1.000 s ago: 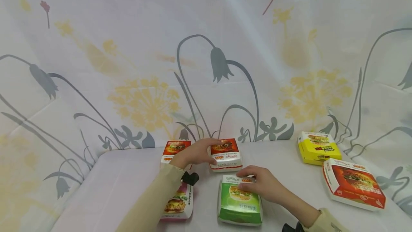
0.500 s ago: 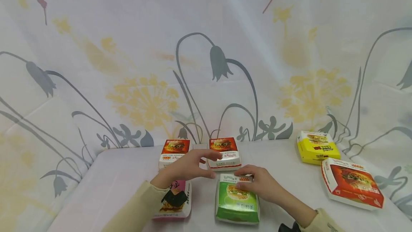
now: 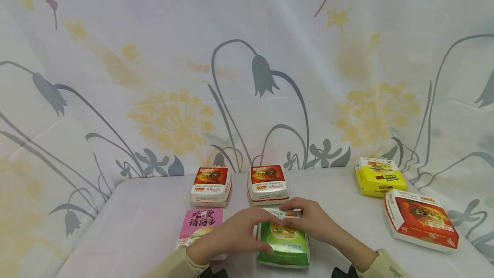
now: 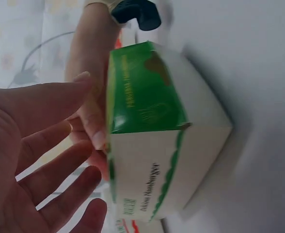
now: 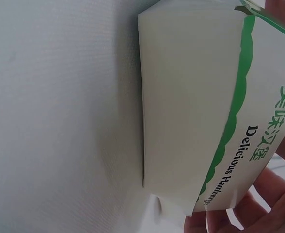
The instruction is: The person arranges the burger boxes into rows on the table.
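A green and white hamburger box (image 3: 283, 243) lies at the front middle of the cloth. My right hand (image 3: 314, 219) rests on its far right part, thumb on the lid and fingers at the far edge. Over the box's left side hangs my left hand (image 3: 239, 233), fingers spread and loosely bent. In the left wrist view the left hand (image 4: 40, 150) stands apart from the box (image 4: 147, 92), gripping nothing. The right wrist view has the box's white side (image 5: 191, 107) close up, with the right hand's fingers (image 5: 249, 213) partly hidden behind it.
Left of the green box lies a pink box (image 3: 200, 224), partly covered by my left hand. Behind are two red and white boxes, left (image 3: 211, 185) and right (image 3: 268, 183). To the right lie a yellow box (image 3: 380, 176) and another red box (image 3: 421, 219).
My left hand has come away from the right-hand red and white box at the back, toward me and over the green box's left side. The right hand stays on the green box.
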`<state>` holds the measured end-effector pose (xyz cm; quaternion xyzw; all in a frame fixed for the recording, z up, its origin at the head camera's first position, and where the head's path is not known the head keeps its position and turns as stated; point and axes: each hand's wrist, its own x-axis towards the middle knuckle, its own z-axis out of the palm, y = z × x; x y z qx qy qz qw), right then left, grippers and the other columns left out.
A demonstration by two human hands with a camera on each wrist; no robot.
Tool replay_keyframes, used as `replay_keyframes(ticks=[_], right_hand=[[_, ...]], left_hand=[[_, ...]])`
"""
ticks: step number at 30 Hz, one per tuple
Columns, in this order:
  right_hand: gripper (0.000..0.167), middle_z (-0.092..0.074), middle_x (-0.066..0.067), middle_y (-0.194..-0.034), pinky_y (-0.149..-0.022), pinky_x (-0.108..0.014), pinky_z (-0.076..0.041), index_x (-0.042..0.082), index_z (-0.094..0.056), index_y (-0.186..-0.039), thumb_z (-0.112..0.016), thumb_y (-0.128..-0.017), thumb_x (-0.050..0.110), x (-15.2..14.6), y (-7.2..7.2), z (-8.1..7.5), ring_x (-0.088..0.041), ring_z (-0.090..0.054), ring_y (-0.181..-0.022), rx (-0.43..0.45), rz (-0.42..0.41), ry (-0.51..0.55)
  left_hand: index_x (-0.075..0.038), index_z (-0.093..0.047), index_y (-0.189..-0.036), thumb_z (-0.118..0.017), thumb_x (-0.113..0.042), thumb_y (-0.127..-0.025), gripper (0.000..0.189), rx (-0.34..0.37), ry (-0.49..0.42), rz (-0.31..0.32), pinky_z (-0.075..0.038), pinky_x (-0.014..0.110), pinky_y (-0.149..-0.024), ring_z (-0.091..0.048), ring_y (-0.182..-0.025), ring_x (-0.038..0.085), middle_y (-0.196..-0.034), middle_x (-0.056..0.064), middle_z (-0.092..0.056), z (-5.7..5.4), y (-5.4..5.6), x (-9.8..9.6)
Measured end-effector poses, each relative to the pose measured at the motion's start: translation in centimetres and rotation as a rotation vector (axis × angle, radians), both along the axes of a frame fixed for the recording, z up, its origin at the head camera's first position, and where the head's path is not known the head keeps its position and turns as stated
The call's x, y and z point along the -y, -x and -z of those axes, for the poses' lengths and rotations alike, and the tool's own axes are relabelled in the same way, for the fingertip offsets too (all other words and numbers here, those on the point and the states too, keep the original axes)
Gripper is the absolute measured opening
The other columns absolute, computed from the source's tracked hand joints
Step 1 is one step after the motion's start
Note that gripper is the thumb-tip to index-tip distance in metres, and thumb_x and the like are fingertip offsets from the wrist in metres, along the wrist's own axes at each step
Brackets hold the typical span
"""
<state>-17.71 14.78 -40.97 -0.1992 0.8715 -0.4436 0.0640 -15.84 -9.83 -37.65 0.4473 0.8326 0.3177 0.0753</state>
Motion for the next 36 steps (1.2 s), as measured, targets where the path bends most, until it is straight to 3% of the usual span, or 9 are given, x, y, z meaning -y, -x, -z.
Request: replay_keyframes(ticks=[5,9,16,20,25,30,36], right_hand=[[0.033,-0.067,-0.001,-0.119,-0.085,-0.04,-0.049,0.016,-0.072,-0.113,-0.078,-0.086,0.034,0.0,0.0,0.1,-0.024,-0.059,-0.109,-0.008,-0.001,-0.007],[0.03,-0.067,-0.003,-0.119,-0.085,-0.041,-0.052,0.013,-0.072,-0.114,-0.074,-0.091,0.032,-0.2,-0.1,0.2,-0.025,-0.059,-0.109,-0.006,-0.025,-0.001],[0.026,-0.068,0.001,-0.112,-0.084,-0.036,-0.056,0.014,-0.073,-0.114,-0.07,-0.094,0.03,-0.7,0.0,0.1,-0.022,-0.061,-0.104,0.02,-0.047,-0.015],[0.023,-0.068,0.004,-0.105,-0.081,-0.032,-0.056,0.014,-0.074,-0.11,-0.072,-0.092,0.028,-1.1,-0.1,0.0,-0.019,-0.062,-0.099,0.019,-0.035,-0.039],[0.022,-0.069,0.005,-0.103,-0.078,-0.027,-0.055,0.015,-0.075,-0.107,-0.075,-0.089,0.028,-1.7,-0.5,-0.2,-0.019,-0.062,-0.098,0.018,-0.01,-0.051],[0.028,-0.069,0.002,-0.106,-0.079,-0.03,-0.055,0.015,-0.074,-0.109,-0.079,-0.086,0.03,-1.9,-0.8,-0.3,-0.021,-0.062,-0.1,0.016,0.03,-0.039],[0.037,-0.067,-0.006,-0.119,-0.084,-0.037,-0.055,0.014,-0.071,-0.117,-0.08,-0.085,0.03,-1.8,-1.0,-0.2,-0.026,-0.06,-0.107,0.034,0.059,-0.004]], left_hand=[[-0.023,-0.068,-0.12,-0.087,-0.018,-0.077,0.047,-0.062,0.055,-0.02,-0.043,0.026,-0.1,-0.053,-0.117,0.002,-0.125,-0.013,-0.063,1.1,-0.4,0.1],[-0.025,-0.068,-0.119,-0.086,-0.015,-0.076,0.047,-0.096,0.061,-0.02,-0.043,0.027,-0.1,-0.053,-0.118,0.003,-0.126,-0.013,-0.064,1.3,-0.6,0.2],[-0.027,-0.07,-0.119,-0.082,-0.011,-0.08,0.044,-0.009,0.088,-0.062,-0.041,0.033,-0.105,-0.051,-0.124,0.006,-0.13,-0.014,-0.06,0.9,-0.6,0.8],[-0.031,-0.07,-0.12,-0.08,-0.012,-0.083,0.043,0.032,0.115,-0.123,-0.04,0.039,-0.107,-0.049,-0.128,0.009,-0.134,-0.017,-0.057,0.7,-0.4,1.3],[-0.032,-0.07,-0.118,-0.079,-0.012,-0.084,0.04,0.032,0.138,-0.191,-0.039,0.041,-0.108,-0.049,-0.129,0.012,-0.132,-0.019,-0.058,0.7,-0.1,1.6],[-0.031,-0.07,-0.111,-0.08,-0.014,-0.084,0.034,0.018,0.124,-0.221,-0.045,0.036,-0.101,-0.055,-0.118,0.007,-0.119,-0.019,-0.062,0.5,0.3,1.6],[-0.027,-0.07,-0.11,-0.081,-0.027,-0.085,0.028,0.055,0.087,-0.245,-0.049,0.029,-0.086,-0.058,-0.103,0.006,-0.108,-0.016,-0.062,0.3,0.4,1.3]])
